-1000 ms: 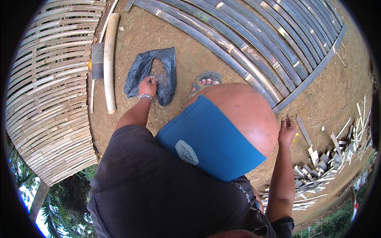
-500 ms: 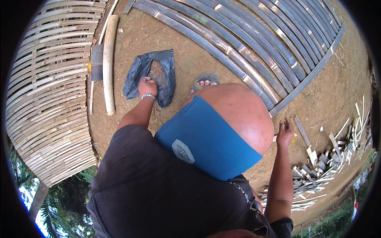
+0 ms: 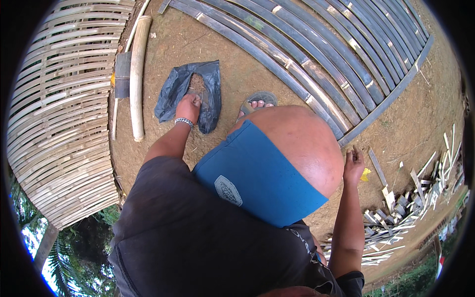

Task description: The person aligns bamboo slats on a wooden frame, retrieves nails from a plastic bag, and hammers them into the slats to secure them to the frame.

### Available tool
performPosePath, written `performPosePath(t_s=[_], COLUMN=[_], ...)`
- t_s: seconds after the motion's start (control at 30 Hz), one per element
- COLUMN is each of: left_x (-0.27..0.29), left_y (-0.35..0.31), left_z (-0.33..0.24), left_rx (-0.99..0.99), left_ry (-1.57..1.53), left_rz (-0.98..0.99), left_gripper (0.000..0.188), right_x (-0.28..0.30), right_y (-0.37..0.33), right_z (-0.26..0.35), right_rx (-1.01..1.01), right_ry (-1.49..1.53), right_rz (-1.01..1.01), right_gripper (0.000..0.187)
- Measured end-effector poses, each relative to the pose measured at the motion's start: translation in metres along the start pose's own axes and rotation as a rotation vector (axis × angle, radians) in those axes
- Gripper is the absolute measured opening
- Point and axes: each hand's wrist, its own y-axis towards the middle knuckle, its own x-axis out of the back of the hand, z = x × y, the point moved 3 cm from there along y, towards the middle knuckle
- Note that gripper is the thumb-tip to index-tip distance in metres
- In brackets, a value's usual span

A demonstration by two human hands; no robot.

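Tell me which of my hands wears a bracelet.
Your left hand, the one at the black plastic bag. It wears a silvery bracelet; your right hand, beside your bare knee, shows none.

At left, the bag (image 3: 211, 106) is thin, crinkled plastic with a slight sheen; the brown bits (image 3: 197, 80) inside look dry and coarse. The bracelet (image 3: 184, 121) is shiny metal links. Near, the shirt (image 3: 198, 222) is matt cloth, the shorts (image 3: 262, 173) smoother cloth. The far slats (image 3: 297, 65) are bamboo, dark and smooth, faintly glossy; the left pole (image 3: 137, 81) is pale, smooth bamboo. The ground (image 3: 237, 62) is rough, matt earth.
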Motion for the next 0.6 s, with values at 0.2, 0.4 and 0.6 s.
performPosePath(t_s=[0.2, 0.4, 0.6], left_x=[-0.013, -0.026, -0.035], left_y=[0.009, 0.024, 0.045], left_z=[0.012, 0.017, 0.005], left_rx=[0.194, 0.384, 0.033], left_ry=[-0.225, -0.216, 0.293], left_rz=[0.059, 0.157, 0.230], left_gripper=[0.016, 0.020, 0.026], right_x=[0.004, 0.005, 0.008], right_y=[0.000, -0.005, -0.011], right_z=[0.001, -0.009, -0.019], right_rx=[-0.023, -0.061, 0.063], right_ry=[0.018, 0.032, -0.068], right_rz=[-0.003, -0.006, -0.081], right_gripper=[0.037, 0.035, 0.034])
